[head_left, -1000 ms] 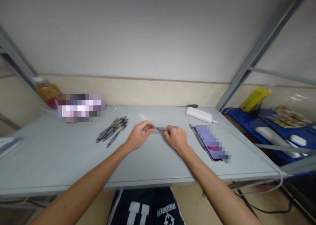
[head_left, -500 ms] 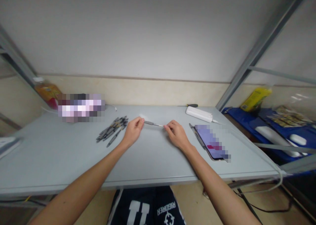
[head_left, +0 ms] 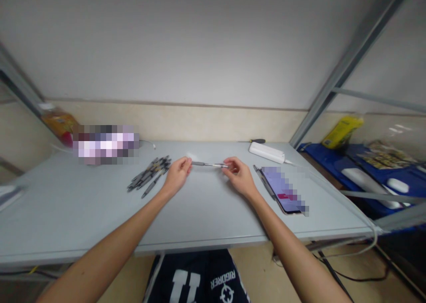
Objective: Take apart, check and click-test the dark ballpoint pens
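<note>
Above the desk, my left hand (head_left: 178, 174) pinches one end of a slim grey pen (head_left: 199, 163). The pen lies nearly level, and its thin pale section points to the right. My right hand (head_left: 238, 174) has thumb and curved fingers around the far, silvery end; whether that end is a separate part is too small to tell. Left of my left hand lies a heap of grey pens (head_left: 148, 173), with one pen (head_left: 151, 186) a little apart at its near side. Beyond my right hand, another grey pen (head_left: 265, 183) rests along the left edge of a phone (head_left: 279, 187).
A white power strip (head_left: 266, 152) with a cable and a screwdriver (head_left: 257, 141) lie at the desk's back right. At back left are a blurred-out object (head_left: 106, 144) and an orange bottle (head_left: 60, 122). Metal posts flank the desk (head_left: 206, 218); a blue shelf surface is at right.
The right fingers have opened out somewhat, and a silvery end now shows between them. Both hands stay close to where they were, and the view has shifted slightly.
</note>
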Motion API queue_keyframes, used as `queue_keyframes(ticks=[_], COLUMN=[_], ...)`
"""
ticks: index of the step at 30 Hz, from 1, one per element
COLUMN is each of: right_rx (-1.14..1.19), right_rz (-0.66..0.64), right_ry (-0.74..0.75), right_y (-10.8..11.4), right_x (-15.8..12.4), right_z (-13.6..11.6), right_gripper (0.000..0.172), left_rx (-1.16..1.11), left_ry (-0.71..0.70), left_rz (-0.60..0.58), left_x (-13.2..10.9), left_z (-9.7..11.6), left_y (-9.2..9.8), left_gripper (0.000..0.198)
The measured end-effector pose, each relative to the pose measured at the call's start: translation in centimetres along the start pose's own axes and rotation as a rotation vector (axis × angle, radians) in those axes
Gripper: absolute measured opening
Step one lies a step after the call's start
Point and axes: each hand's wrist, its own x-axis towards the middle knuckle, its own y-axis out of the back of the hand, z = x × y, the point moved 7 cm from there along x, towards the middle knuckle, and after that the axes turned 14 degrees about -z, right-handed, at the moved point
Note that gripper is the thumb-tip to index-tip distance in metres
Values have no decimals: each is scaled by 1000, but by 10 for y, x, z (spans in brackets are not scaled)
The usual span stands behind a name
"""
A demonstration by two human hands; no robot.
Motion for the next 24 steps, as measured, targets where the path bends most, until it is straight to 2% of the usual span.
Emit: queue_keyframes(ticks=[2, 7, 9, 11, 13, 16, 24], right_rx=[80, 82, 98, 154, 214, 275, 400], right_rz=[7, -94, -64, -41, -68, -98, -12], right_ry=[9, -35, -7, 10, 0, -17, -4], right_y=[0, -8, -5, -3, -4, -6, -2], right_x=[1, 2, 2, 2, 2, 2, 6], right_z=[3, 8, 6, 4, 2, 1, 16], right_gripper=[42, 31, 27, 31, 34, 29, 23], left_rx=[-7, -20, -38, -54, -62, -64, 16], left_ry=[3, 4, 7, 11, 13, 20, 87], left_rz=[2, 16, 18, 18, 18, 14, 18], left_x=[0, 0, 0, 1, 1, 1, -2], left_z=[0, 0, -2, -5, -6, -6, -3], left_y=[0, 1, 1, 0, 0, 0, 0], left_gripper=[38, 37, 36, 37, 37, 37, 43])
